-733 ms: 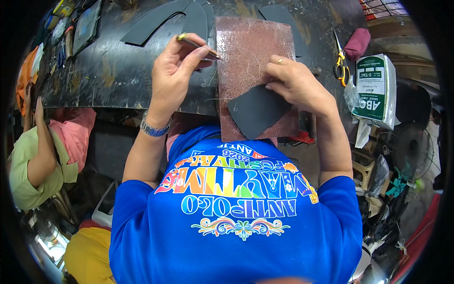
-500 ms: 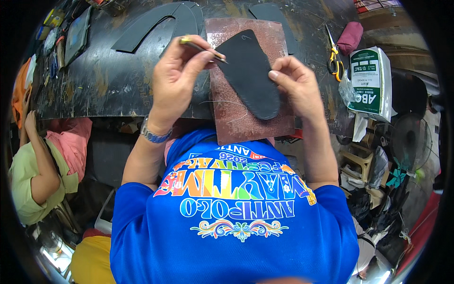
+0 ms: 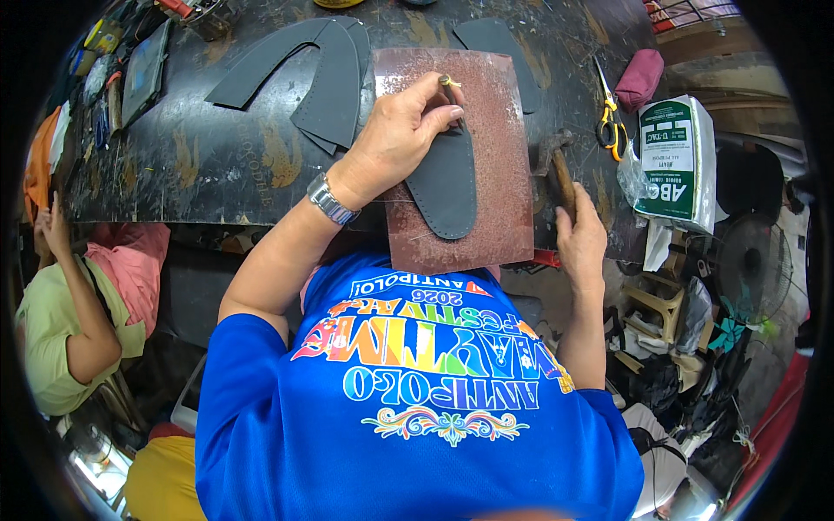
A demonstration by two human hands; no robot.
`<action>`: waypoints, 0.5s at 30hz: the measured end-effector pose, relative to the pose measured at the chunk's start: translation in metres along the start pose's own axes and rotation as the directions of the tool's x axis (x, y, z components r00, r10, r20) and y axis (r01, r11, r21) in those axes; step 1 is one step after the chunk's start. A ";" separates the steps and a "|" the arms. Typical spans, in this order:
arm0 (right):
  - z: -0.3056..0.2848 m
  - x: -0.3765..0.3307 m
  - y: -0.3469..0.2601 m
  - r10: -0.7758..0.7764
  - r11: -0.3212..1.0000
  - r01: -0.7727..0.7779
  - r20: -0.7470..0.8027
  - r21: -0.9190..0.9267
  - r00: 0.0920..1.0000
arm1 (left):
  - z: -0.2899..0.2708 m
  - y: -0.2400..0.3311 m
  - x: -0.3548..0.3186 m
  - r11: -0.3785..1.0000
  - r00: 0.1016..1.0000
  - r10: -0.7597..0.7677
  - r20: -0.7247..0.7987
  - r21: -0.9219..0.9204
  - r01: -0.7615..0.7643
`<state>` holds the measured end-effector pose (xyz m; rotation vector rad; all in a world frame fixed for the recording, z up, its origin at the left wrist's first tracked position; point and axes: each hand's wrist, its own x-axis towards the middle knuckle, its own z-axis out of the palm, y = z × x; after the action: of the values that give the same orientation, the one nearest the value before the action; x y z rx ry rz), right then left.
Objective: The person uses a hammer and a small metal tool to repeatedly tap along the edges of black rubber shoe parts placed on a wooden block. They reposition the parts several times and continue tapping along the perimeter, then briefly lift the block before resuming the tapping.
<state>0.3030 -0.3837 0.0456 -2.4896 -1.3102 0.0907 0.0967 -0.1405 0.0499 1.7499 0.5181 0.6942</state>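
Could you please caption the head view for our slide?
Left hand holding a slim tool over a black piece on a brown board, right hand at a hammer.

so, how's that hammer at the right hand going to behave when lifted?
The hammer likely feels head-heavy: its dark, seemingly metal head looks bulky against the slim handle. It should be rigid, since the handle looks wooden. Lifted near the handle's end, where the right hand is, the head may dip.
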 end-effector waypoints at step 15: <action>-0.023 -0.005 -0.037 0.027 0.615 -0.112 0.121 0.781 0.992 | 0.005 0.005 -0.003 0.987 0.994 0.104 -0.020 0.122 -0.100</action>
<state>0.2754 -0.3741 0.0788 -1.7580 -0.8987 0.6715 0.0983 -0.1474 0.0529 1.8929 0.5001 0.7726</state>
